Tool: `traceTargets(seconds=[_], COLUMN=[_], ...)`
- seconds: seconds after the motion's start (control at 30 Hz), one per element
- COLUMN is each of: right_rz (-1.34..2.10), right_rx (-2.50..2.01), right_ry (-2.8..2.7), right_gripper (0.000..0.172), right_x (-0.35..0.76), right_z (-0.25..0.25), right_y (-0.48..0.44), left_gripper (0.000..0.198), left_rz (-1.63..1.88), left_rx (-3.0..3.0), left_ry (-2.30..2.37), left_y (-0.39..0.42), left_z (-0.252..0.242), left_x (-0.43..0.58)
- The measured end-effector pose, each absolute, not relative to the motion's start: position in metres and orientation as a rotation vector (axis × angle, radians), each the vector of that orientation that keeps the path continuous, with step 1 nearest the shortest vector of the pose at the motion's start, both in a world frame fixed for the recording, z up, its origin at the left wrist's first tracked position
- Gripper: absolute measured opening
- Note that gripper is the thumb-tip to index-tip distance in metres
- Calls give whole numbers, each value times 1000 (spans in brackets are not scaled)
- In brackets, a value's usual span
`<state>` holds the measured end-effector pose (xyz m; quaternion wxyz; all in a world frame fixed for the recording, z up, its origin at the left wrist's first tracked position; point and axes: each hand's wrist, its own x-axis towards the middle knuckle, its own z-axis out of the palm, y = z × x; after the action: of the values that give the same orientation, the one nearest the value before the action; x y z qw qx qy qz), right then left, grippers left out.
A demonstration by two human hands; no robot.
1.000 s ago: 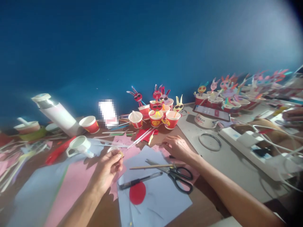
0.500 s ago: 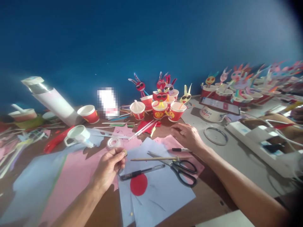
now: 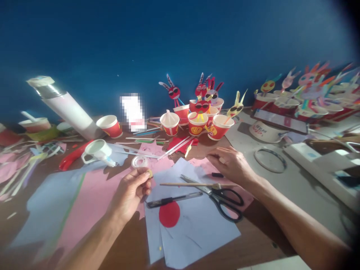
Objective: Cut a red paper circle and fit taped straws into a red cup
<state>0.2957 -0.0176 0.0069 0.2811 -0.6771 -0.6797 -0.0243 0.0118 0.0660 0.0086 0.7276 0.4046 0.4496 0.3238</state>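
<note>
My left hand (image 3: 131, 189) is closed, thumb and finger pinching a small yellowish piece (image 3: 150, 173) whose kind I cannot make out. Just behind it stands a clear tape roll (image 3: 139, 162). My right hand (image 3: 232, 163) reaches low over the pink paper, palm down, fingers loosely stretched, with nothing visible in it. Under its wrist shows a black pen cap (image 3: 217, 175). Between the hands, black-handled scissors (image 3: 225, 202), a thin wooden stick (image 3: 182, 184) and a black gel pen (image 3: 174, 200) lie on blue paper (image 3: 202, 236), with a red paper circle (image 3: 169, 214) beside the pen.
Red paper cups (image 3: 222, 129) holding paper rabbit figures stand at the back; several more are at far right. A white mug (image 3: 98, 152), a leaning thermos (image 3: 69, 112) and pink paper (image 3: 92, 206) are on the left. A power strip (image 3: 312, 165) and a ring (image 3: 270, 160) lie right.
The view has shifted slightly, moving most things rightward and the cups upward in the picture. My left hand keeps its pinch. My right hand now covers more of the capped pen.
</note>
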Motion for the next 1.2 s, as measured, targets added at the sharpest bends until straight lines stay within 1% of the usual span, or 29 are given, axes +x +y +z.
traceTargets(seconds=[0.1,0.23,0.3,0.47,0.6,0.7,0.87,1.0,1.13,1.2], right_rz=[65,484,548,434,305,242,192,209,210,199], right_rx=[-1867,-1899,-1886,-2002,-2054,-1986,-1888,-1842,-1838,-1826], right_ry=[-1862,-2124,-2209,-2313,-2374,-2403,-2395,-2379,-2384,-2389], right_gripper=[19,12,9,5,11,10,12,19,17,19], right_x=[300,307,308,298,293,291,286,278,273,273], right_z=[17,39,45,37,25,20,8,7,9,6], right_y=[-22,-35,-39,-39,-36,-36,-38,-37,-35,-33], left_gripper=[14,14,15,15,13,13,13,15,16,14], left_rz=[693,686,689,683,657,669,700,689,674,674], left_rx=[890,879,873,875,879,867,908,930,948,952], left_ry=[992,1015,1027,1021,1004,1000,986,984,987,981], left_y=[66,66,66,66,65,64,65,66,63,63], left_z=[5,4,5,5,5,5,5,4,4,5], left_x=[12,13,14,17,15,15,15,13,11,11])
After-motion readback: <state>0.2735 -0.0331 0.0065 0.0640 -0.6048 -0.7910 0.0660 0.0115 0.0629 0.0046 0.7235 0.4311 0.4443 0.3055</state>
